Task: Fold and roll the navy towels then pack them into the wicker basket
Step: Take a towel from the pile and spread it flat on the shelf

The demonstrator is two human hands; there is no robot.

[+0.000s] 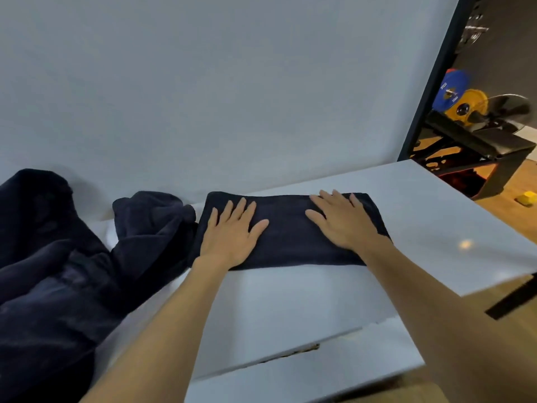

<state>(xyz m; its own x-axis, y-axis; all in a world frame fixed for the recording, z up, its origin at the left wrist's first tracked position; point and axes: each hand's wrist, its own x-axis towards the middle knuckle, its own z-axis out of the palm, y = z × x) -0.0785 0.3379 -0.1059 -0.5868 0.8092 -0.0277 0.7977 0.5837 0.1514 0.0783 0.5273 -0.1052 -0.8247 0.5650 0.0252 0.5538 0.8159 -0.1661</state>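
White table (290,301), grey wall (232,82), folded towel (287,231)

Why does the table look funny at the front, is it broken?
Maybe. The white table has a dark, ragged gap along its front edge, as if two boards don't meet. Also, unfolded navy towels lie heaped at the left, beside the folded towel.

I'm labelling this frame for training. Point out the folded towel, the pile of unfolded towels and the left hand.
folded navy towel (286,228), head view: bare middle between the hands
pile of unfolded navy towels (58,257), head view: middle of heap
left hand (232,235), head view: back of hand
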